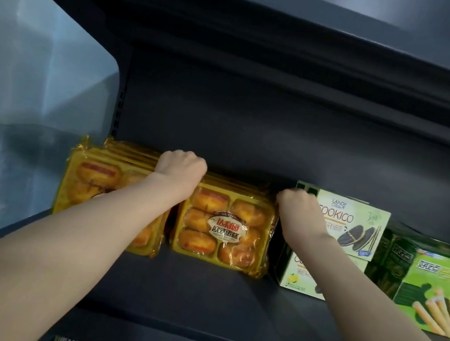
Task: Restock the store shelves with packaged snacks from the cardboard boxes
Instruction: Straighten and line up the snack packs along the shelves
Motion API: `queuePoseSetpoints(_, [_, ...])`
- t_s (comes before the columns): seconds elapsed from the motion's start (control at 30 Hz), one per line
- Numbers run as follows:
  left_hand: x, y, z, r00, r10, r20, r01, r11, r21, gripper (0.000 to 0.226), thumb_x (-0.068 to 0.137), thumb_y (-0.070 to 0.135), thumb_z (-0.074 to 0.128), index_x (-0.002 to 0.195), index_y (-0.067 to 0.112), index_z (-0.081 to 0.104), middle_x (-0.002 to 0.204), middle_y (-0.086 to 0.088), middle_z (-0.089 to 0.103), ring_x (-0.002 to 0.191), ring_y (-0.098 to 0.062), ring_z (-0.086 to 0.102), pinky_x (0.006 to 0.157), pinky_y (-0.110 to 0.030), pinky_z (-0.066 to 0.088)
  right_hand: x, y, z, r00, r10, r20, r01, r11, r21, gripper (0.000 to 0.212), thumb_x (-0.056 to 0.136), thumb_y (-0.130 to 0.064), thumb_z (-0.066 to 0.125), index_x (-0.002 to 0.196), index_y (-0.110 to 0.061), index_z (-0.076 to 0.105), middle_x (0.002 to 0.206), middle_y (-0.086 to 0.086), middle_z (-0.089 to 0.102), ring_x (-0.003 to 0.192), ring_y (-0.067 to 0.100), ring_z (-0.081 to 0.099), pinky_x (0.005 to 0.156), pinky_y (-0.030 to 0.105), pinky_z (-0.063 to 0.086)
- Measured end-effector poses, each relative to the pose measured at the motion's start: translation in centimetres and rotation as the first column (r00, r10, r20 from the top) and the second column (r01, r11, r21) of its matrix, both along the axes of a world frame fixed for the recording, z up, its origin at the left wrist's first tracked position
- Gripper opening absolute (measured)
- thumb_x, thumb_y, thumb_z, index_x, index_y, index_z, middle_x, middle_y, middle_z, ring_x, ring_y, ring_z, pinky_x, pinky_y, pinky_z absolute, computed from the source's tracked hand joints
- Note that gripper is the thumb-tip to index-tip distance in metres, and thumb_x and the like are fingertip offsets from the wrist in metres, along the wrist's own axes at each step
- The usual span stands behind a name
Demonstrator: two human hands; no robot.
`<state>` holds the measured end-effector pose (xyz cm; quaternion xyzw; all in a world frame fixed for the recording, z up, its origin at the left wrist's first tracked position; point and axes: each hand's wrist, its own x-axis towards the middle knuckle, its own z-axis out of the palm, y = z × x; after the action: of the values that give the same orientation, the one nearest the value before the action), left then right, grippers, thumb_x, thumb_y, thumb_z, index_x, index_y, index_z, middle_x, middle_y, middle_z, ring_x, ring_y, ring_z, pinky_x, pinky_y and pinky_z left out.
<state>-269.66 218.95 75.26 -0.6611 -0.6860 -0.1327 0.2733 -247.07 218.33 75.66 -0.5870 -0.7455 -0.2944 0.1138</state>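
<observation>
Two bare arms reach into a dark store shelf, where yellow cake packs stand upright in rows near the back wall, beside stacked green-and-white cookie boxes. Left hand curls its fingers over the packs' top edge; right hand grips the right-hand row's upper corner, next to the boxes. Judging by the glossy film and soft cakes inside, the packs look light, slippery and crushable, best held by their stiffer tray rims.
</observation>
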Motion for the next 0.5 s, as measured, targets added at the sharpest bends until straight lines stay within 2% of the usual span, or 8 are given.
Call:
queuePoseSetpoints(0.07, [0.1,0.2,-0.4,0.998,0.018,0.066,-0.022,0.998,0.054,0.027,0.095,0.009,0.061,0.121,0.016,0.066,0.112,-0.009,0.064,0.102,-0.027,0.062,0.077,-0.034,0.051,0.1,-0.3,0.0,0.999,-0.027,0.022,0.027,0.999,0.021,0.029,0.088,0.01,0.053,0.108,-0.008,0.062,0.113,0.012,0.064,0.104,0.033,0.063,0.08,0.036,0.048])
queuePoseSetpoints(0.17, [0.6,-0.1,-0.9,0.988,0.028,0.153,-0.045,0.993,0.105,0.029,0.093,0.005,0.063,0.12,0.012,0.067,0.113,-0.013,0.064,0.105,-0.028,0.062,0.08,-0.034,0.053,-0.2,-0.5,-0.4,0.998,-0.05,0.035,0.049,0.998,0.034,0.031,0.09,0.01,0.052,0.115,-0.006,0.061,0.118,0.015,0.062,0.107,0.032,0.064,0.08,0.034,0.049])
queuePoseSetpoints(0.27, [0.9,-0.5,-1.3,0.987,0.04,0.153,-0.063,0.987,0.147,0.032,0.091,0.003,0.064,0.122,0.011,0.067,0.116,-0.017,0.06,0.109,-0.029,0.059,0.081,-0.033,0.053,-0.6,-0.8,-1.1,0.999,-0.034,0.023,0.033,0.998,0.055,0.034,0.09,0.01,0.051,0.12,-0.003,0.058,0.121,0.016,0.06,0.107,0.031,0.064,0.08,0.033,0.051])
queuePoseSetpoints(0.4, [0.1,-0.9,-1.6,0.989,-0.006,0.146,-0.02,0.984,0.176,0.031,0.094,0.004,0.061,0.124,0.013,0.068,0.121,-0.019,0.057,0.114,-0.032,0.057,0.086,-0.034,0.052,-0.2,-1.4,-2.8,0.997,0.046,-0.054,-0.041,0.995,0.093,0.052,0.088,0.007,0.055,0.137,-0.005,0.043,0.124,0.014,0.054,0.113,0.034,0.057,0.073,0.035,0.047])
queuePoseSetpoints(0.5, [-0.2,-1.1,-1.5,0.986,-0.035,0.16,0.006,0.984,0.176,0.028,0.094,0.005,0.062,0.121,0.012,0.069,0.118,-0.019,0.057,0.11,-0.032,0.059,0.084,-0.034,0.054,0.1,-1.3,-3.0,0.989,0.107,-0.106,-0.098,0.992,0.082,0.042,0.081,0.014,0.058,0.12,-0.003,0.056,0.119,0.015,0.054,0.104,0.036,0.06,0.077,0.037,0.048])
